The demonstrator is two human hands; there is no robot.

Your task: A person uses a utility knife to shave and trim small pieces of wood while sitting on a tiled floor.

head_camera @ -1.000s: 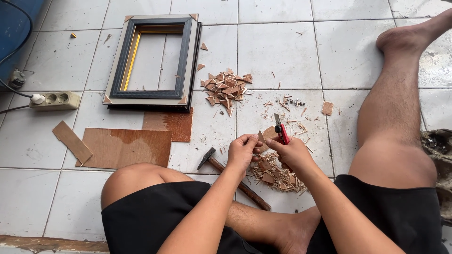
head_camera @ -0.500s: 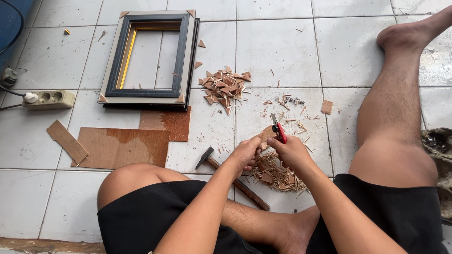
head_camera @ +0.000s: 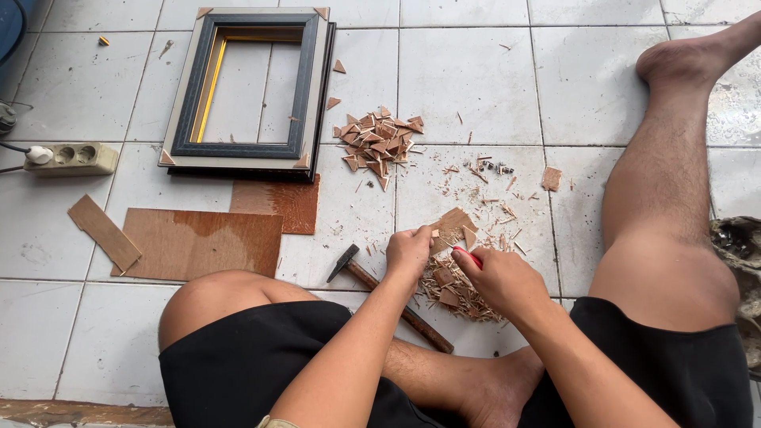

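I sit on a white tiled floor with my legs spread. My left hand (head_camera: pixel 408 252) pinches a small thin brown wood piece (head_camera: pixel 452 226) against the floor. My right hand (head_camera: pixel 501 279) is closed on a red-handled cutter (head_camera: pixel 468 255), its tip at the wood piece. Beneath both hands lies a heap of wood shavings and offcuts (head_camera: pixel 456 289). A hammer (head_camera: pixel 380 295) with a wooden handle lies just left of my left hand, running toward my foot.
A pile of small triangular wood pieces (head_camera: pixel 380 141) lies farther out. A dark picture frame with gold inner edge (head_camera: pixel 250 91) rests at upper left over brown board sheets (head_camera: pixel 202 242). A wood strip (head_camera: pixel 103 231) and a power strip (head_camera: pixel 71 158) lie left. My right leg (head_camera: pixel 674 190) stretches out.
My hands dropped from slightly raised to the floor by the shavings heap, and the cutter now points down at the wood piece. The camera shifted slightly.
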